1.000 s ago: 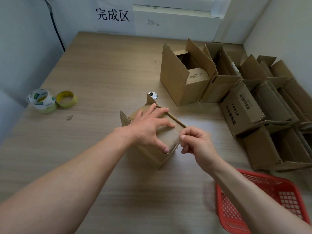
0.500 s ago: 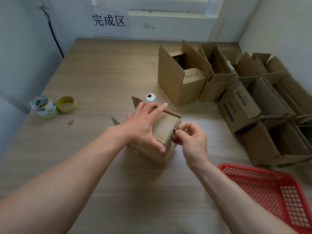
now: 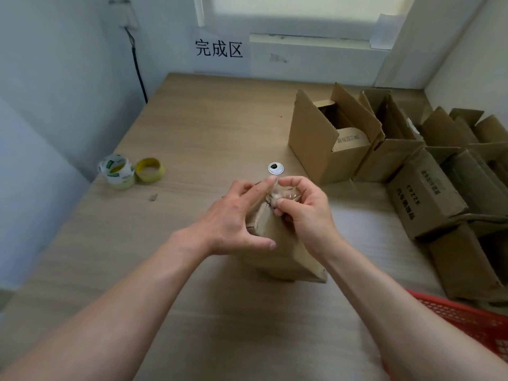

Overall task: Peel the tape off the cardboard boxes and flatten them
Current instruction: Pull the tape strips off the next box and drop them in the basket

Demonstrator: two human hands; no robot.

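Brown box (image 3: 286, 257) w/ crumpled clr tape (image 3: 286, 192)

Readable text on the scene:
- Paper sheet (image 3: 219, 48) on the far wall, well beyond the left grip (image 3: 233, 218): "完成区" in big black characters, a clean read.
- Side-lying box (image 3: 428, 204), well to the right of the right grip (image 3: 305, 215): "CPZZK" in black capitals running down its face. There's a column of Chinese characters on each side of it, both too blurred to read.
- Open box (image 3: 310, 149), beyond the right grip and to its right: the inner flap carries one printed line of Chinese characters, upside down from here and not legible.
- Tape roll (image 3: 116, 170) on the counter (image 3: 192, 133), well to the left of the left grip: green label patches, print too small to read.
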